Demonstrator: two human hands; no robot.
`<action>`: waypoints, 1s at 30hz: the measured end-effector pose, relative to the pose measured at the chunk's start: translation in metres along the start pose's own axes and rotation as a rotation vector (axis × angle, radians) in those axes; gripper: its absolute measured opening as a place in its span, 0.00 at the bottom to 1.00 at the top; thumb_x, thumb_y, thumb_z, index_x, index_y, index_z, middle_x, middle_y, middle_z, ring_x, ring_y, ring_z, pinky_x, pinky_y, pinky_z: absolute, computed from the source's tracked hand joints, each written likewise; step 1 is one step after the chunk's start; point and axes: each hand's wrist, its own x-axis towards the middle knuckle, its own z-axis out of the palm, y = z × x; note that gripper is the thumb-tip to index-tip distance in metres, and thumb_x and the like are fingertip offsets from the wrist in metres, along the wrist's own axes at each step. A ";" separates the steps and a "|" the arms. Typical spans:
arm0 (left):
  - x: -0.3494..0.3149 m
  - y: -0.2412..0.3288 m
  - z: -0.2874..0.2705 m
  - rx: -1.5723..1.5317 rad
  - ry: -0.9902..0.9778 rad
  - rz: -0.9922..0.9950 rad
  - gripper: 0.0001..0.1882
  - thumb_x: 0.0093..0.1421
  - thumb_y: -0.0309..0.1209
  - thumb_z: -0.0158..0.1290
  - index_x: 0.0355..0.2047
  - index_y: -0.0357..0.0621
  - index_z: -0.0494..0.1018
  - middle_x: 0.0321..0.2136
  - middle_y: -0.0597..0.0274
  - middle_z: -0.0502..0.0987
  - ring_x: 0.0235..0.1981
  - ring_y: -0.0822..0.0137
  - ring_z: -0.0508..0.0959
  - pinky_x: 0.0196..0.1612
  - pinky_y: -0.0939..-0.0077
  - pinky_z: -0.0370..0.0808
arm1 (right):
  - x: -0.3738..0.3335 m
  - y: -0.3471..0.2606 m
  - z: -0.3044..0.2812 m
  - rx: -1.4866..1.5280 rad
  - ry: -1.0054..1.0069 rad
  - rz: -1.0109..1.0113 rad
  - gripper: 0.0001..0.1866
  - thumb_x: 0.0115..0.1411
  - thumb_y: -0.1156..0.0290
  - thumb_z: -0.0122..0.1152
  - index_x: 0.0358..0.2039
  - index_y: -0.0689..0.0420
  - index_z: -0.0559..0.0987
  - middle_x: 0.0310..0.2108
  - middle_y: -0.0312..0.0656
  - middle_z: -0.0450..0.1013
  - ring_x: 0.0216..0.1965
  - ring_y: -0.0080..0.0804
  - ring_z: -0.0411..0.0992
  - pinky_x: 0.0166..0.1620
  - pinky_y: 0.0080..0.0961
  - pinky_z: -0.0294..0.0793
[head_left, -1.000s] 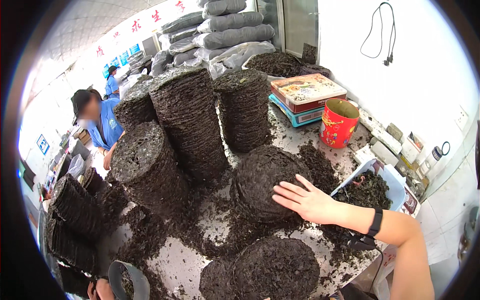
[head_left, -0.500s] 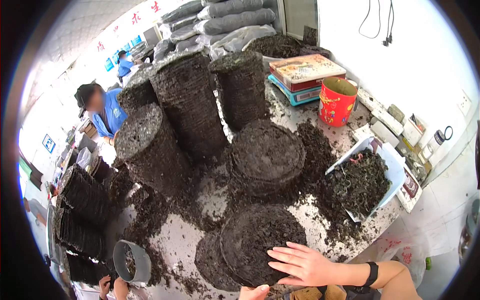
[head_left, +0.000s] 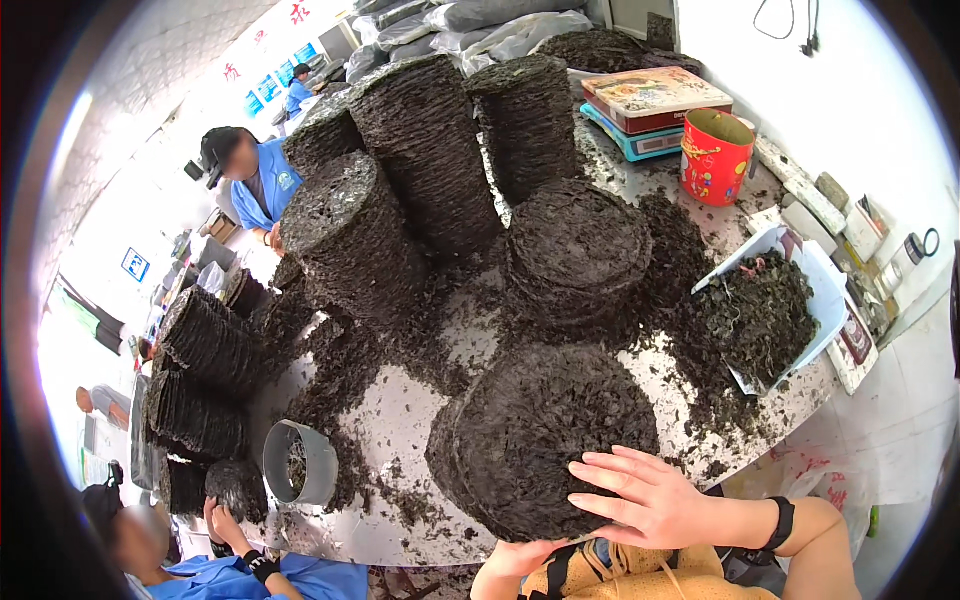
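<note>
In front of me lies a dark round seaweed cake (head_left: 555,430), its near edge raised a little. Beneath its far left side shows the rim of another round cake (head_left: 443,460). My right hand (head_left: 640,500) rests on top near the right edge, its fingers stretched out flat. Under the near edge, my left hand (head_left: 520,560) holds the cake from below; its fingers are mostly hidden. Just beyond stands a short stack of round cakes (head_left: 578,245), with loose dark flakes around it.
Tall stacks of cakes (head_left: 415,150) stand behind. At right are a pale blue basket (head_left: 830,290) of loose seaweed, a red can (head_left: 715,160) and a scale (head_left: 640,145). A grey ring mould (head_left: 315,470) sits at left, near a co-worker's hands (head_left: 228,525). Another co-worker (head_left: 260,185) is farther back.
The view has shifted, so things sit higher and further right. The near cake looks larger, with its near edge raised. A co-worker at lower left has come more into view.
</note>
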 end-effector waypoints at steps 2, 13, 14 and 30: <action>-0.001 -0.005 -0.002 -0.060 -0.026 0.023 0.43 0.47 0.21 0.52 0.64 0.46 0.50 0.60 0.53 0.60 0.61 0.54 0.62 0.61 0.54 0.63 | -0.002 -0.005 0.000 -0.070 0.003 -0.003 0.31 0.52 0.59 0.62 0.56 0.55 0.68 0.60 0.45 0.60 0.61 0.39 0.60 0.61 0.38 0.59; -0.004 -0.021 -0.015 -0.170 0.176 0.031 0.26 0.55 0.13 0.49 0.55 0.42 0.63 0.52 0.57 0.69 0.52 0.62 0.70 0.53 0.68 0.69 | -0.005 0.002 -0.019 0.186 0.222 0.132 0.22 0.58 0.68 0.52 0.53 0.60 0.70 0.56 0.51 0.65 0.55 0.44 0.66 0.55 0.36 0.66; -0.005 -0.020 -0.015 -0.174 0.225 0.016 0.25 0.54 0.13 0.49 0.53 0.42 0.65 0.50 0.58 0.70 0.50 0.63 0.71 0.51 0.69 0.69 | -0.008 0.006 -0.025 0.278 0.334 0.191 0.21 0.59 0.68 0.50 0.52 0.61 0.71 0.55 0.51 0.66 0.53 0.40 0.69 0.52 0.33 0.69; -0.010 -0.017 -0.016 -0.198 0.387 -0.015 0.06 0.54 0.17 0.54 0.34 0.33 0.76 0.33 0.55 0.78 0.37 0.63 0.77 0.42 0.66 0.72 | -0.034 0.045 -0.061 0.983 1.472 0.756 0.22 0.63 0.68 0.54 0.56 0.58 0.63 0.40 0.34 0.68 0.41 0.21 0.68 0.45 0.21 0.69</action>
